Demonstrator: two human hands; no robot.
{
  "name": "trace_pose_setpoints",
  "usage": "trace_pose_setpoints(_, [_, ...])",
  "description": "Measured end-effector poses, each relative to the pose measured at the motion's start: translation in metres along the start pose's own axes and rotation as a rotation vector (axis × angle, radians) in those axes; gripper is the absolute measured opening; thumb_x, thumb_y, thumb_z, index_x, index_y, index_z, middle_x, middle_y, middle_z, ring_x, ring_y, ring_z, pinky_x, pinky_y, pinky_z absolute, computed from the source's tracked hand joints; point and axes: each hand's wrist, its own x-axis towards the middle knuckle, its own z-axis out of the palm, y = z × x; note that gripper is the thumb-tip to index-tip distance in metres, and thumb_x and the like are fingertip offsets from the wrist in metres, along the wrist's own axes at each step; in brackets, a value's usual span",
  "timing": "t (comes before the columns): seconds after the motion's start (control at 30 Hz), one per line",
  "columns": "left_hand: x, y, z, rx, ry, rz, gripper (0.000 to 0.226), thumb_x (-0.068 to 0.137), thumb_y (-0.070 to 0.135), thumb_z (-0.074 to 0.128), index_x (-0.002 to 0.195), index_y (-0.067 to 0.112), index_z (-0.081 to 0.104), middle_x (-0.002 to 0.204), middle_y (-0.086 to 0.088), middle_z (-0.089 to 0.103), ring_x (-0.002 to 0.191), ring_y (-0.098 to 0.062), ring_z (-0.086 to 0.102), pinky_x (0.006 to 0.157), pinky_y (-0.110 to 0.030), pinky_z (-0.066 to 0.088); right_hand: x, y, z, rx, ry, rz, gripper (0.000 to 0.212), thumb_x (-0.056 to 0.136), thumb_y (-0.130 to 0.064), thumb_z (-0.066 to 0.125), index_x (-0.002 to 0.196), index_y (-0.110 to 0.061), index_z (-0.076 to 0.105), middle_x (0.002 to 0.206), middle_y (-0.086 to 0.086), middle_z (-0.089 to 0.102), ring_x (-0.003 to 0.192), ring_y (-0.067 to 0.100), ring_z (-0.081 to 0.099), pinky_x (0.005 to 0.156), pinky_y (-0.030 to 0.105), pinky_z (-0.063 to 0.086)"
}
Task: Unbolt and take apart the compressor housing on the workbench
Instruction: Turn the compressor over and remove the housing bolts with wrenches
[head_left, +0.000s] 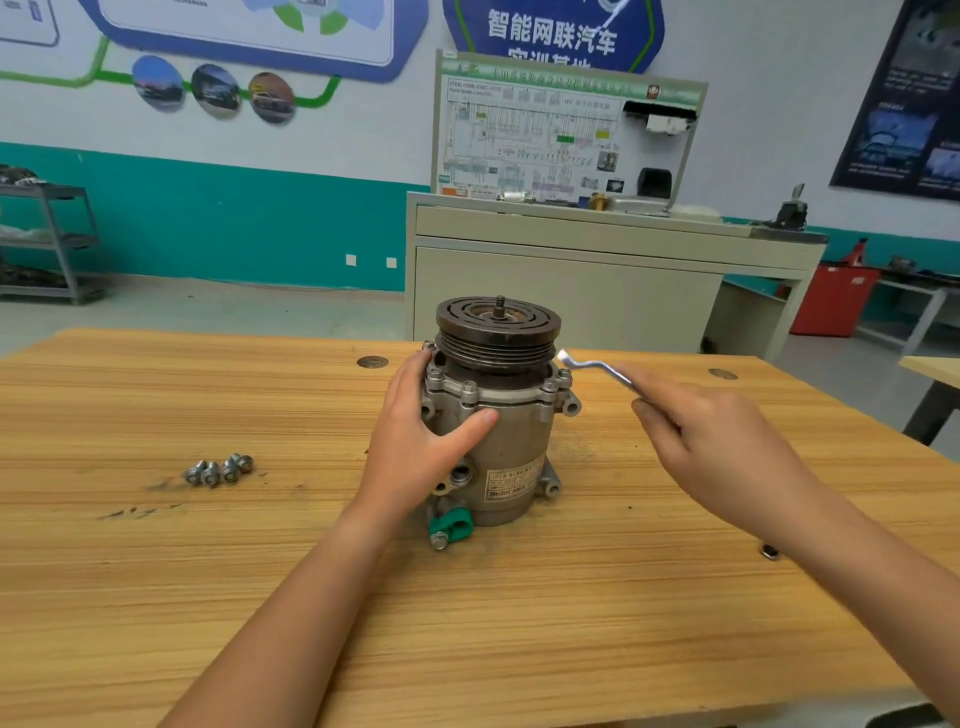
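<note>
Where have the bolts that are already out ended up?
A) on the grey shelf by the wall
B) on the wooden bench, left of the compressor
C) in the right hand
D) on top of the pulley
B: the loose bolts lie in a small cluster on the bare workbench, left of the compressor and apart from it.

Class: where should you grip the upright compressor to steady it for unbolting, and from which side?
Wrap the cylindrical body below the bolted flange, from the left, as the left hand does. That keeps the bolt heads free for the wrench in the right hand; the pulley on top may spin.
</note>
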Motion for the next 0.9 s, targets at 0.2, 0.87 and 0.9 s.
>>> trace_pose_setpoints(0.2, [0.000,-0.001,0.001,0.017,0.013,-0.007,0.093,0.066,0.062,0.067,0.145,0.030,0.028,0.148,0.010,0.035,0.131,-0.008,0.036,0.106,-0.033,0.037,0.008,-0.013,-0.002,-0.212,-0.204,0.137,0.047,0.099,-0.023,0.030,0.143,-0.036,0.019,0.088,-0.002,0.056,0.080,0.021,0.055,0.063,0.032,0.046])
trace_pose_setpoints(0.87, [0.002,-0.002,-0.001,0.018,0.003,0.021,0.094,0.064,0.066,0.064,0.144,0.031,0.029,0.147,0.011,0.036,0.130,-0.004,0.035,0.102,-0.025,0.035,0.080,0.031,0.022,-0.374,0.016,-0.357,0.020,0.080,0.007,0.062,0.096,-0.003,0.068,0.080,0.010,0.071,0.062,0.026,0.066,0.047,0.030,0.052])
trace_pose_setpoints(0.9, [0.002,-0.002,-0.001,0.020,0.004,0.018,0.095,0.064,0.065,0.064,0.144,0.032,0.029,0.147,0.012,0.035,0.130,-0.004,0.035,0.101,-0.024,0.034,0.082,0.029,0.032,-0.303,0.085,-0.367,0.015,0.076,0.009,0.066,0.087,0.000,0.070,0.076,0.012,0.071,0.059,0.026,0.066,0.047,0.033,0.053])
